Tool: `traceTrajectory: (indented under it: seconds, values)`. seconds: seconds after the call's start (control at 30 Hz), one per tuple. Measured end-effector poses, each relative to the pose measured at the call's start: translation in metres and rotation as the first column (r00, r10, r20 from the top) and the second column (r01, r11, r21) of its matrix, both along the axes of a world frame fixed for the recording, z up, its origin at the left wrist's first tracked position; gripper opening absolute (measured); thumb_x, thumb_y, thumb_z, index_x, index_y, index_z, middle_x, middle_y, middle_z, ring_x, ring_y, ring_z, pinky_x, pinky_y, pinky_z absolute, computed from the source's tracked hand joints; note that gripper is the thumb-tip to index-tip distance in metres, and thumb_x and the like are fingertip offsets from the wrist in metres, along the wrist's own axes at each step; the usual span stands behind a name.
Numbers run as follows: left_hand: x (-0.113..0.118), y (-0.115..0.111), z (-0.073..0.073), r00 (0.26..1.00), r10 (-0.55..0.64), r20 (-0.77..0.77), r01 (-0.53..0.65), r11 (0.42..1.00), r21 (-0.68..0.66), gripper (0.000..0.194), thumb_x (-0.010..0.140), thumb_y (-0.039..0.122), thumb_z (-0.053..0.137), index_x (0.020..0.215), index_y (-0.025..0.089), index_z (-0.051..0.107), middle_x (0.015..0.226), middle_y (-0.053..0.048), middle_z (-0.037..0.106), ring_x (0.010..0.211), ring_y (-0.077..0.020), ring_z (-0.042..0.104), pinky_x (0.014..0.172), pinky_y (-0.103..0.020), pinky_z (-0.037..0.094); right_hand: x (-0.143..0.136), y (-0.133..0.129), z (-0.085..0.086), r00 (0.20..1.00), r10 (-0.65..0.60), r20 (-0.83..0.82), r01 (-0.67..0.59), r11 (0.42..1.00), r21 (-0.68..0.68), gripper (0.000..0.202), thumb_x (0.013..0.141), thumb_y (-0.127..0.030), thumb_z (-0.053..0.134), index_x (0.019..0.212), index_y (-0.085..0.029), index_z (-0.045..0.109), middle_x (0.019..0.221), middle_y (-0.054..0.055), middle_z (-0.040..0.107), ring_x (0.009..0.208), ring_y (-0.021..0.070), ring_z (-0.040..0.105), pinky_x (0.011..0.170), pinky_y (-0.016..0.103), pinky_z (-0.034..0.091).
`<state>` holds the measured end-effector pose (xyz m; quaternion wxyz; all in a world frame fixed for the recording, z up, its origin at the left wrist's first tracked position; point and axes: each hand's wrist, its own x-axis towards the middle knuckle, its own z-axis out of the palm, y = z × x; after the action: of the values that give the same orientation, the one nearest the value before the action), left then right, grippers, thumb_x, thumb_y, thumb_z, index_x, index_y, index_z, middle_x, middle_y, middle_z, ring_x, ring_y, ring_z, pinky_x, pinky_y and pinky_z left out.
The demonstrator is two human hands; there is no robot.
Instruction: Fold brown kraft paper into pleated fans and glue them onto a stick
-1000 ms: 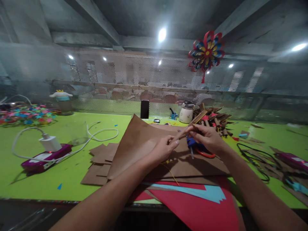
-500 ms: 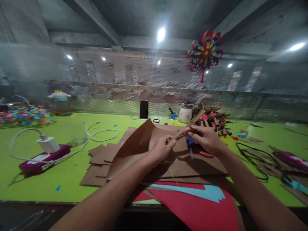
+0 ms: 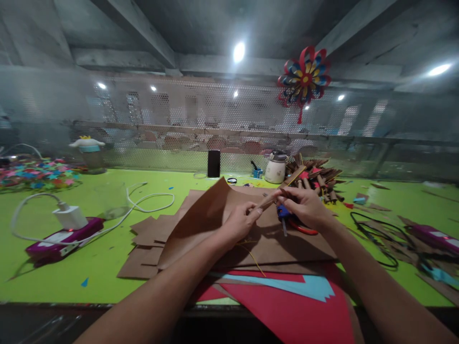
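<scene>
Between both hands runs a narrow rolled strip of brown paper (image 3: 268,201), slanting up to the right. My left hand (image 3: 242,220) is closed around its lower end. Higher on the same roll, my right hand (image 3: 304,204) pinches it with thumb and fingers. A thin yellow string (image 3: 255,260) dangles below my left hand. Under my right hand lie a blue glue gun (image 3: 283,213) and the red handle of what look like scissors (image 3: 303,228), both partly covered. Beneath everything are large brown paper sheets (image 3: 283,246), one curling up (image 3: 201,215) at the left.
Red paper (image 3: 287,310) and light blue paper (image 3: 308,286) overhang the front edge. A pile of brown paper rolls (image 3: 322,179) lies back right, beside a white jar (image 3: 276,169). At left are a purple power strip (image 3: 89,227), a clear cup (image 3: 113,200) and colourful stars (image 3: 43,174).
Hardly anything differs. Both hands keep their hold on the paper roll, and the whole view has shifted slightly.
</scene>
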<state>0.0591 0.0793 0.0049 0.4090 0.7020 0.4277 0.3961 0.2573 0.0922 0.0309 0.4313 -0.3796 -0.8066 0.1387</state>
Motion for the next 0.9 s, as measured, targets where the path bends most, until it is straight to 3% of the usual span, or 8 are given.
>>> traceTrajectory:
  seconds: [0.33,0.5,0.9]
  values:
    - [0.0,-0.004,0.004,1.0,0.0,0.016,0.001,0.998,-0.056,0.027,0.079,0.042,0.049,0.078,0.016,0.057,0.054,0.003,0.043,0.048,-0.0083,0.034,0.046,-0.021,0.024,0.001,0.003,-0.005,0.998,0.017,-0.065,-0.019,1.0,-0.023,0.022,0.081,-0.03,0.052,0.09,-0.015,0.066,0.074,0.002,0.06,0.066,0.0137,0.051,0.062,0.025,0.04]
    - [0.0,-0.001,0.001,0.999,-0.041,0.017,0.043,0.995,-0.091,0.031,0.081,0.043,0.047,0.084,0.015,0.058,0.056,0.003,0.046,0.047,-0.0078,0.035,0.047,-0.021,0.024,-0.003,0.002,-0.005,0.993,-0.021,-0.118,0.018,1.0,-0.024,0.029,0.079,-0.028,0.054,0.103,-0.015,0.062,0.073,0.002,0.06,0.064,0.0134,0.051,0.06,0.025,0.04]
    - [0.0,-0.001,0.002,0.997,-0.046,0.068,0.058,0.981,-0.186,0.032,0.077,0.047,0.05,0.081,0.016,0.055,0.053,0.005,0.044,0.043,-0.0065,0.032,0.043,-0.021,0.02,-0.011,0.007,-0.009,0.968,-0.041,-0.246,0.036,0.999,-0.025,0.038,0.076,-0.029,0.057,0.112,-0.016,0.055,0.073,0.001,0.058,0.064,0.0137,0.052,0.061,0.027,0.042]
